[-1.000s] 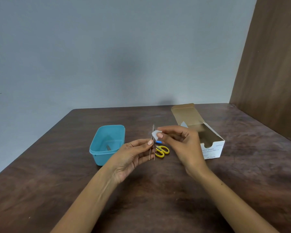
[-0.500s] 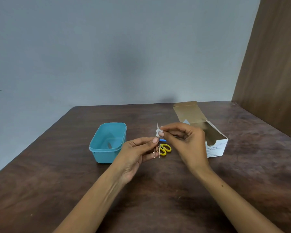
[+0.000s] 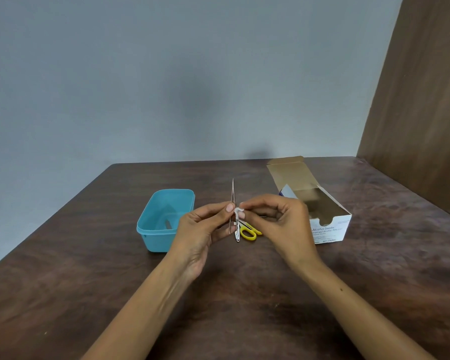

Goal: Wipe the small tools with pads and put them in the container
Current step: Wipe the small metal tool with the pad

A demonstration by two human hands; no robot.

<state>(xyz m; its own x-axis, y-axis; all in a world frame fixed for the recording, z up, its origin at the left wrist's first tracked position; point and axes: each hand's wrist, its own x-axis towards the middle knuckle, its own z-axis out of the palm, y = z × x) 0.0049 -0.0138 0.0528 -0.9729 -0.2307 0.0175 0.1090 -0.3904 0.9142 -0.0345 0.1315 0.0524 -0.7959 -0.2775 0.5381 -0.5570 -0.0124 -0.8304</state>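
Observation:
My left hand (image 3: 202,229) holds slim metal tweezers (image 3: 232,193) upright above the table, tips pointing up and away. My right hand (image 3: 278,224) pinches a small white pad (image 3: 238,211) against the tweezers near their middle. Behind my fingers, on the table, lie small scissors (image 3: 247,232) with yellow handles and a white tool beside them. The teal plastic container (image 3: 164,219) stands open to the left of my left hand, with a small grey item inside it.
An open cardboard box of alcohol swabs (image 3: 325,219) stands to the right of my right hand, its lid flap folded back. The dark wooden table (image 3: 63,281) meets a grey wall behind and a wooden panel (image 3: 421,100) at the right.
The pad in my right hand has slid down the tweezers from near the tip to about the middle. More of the tweezers' tip now shows above my fingers.

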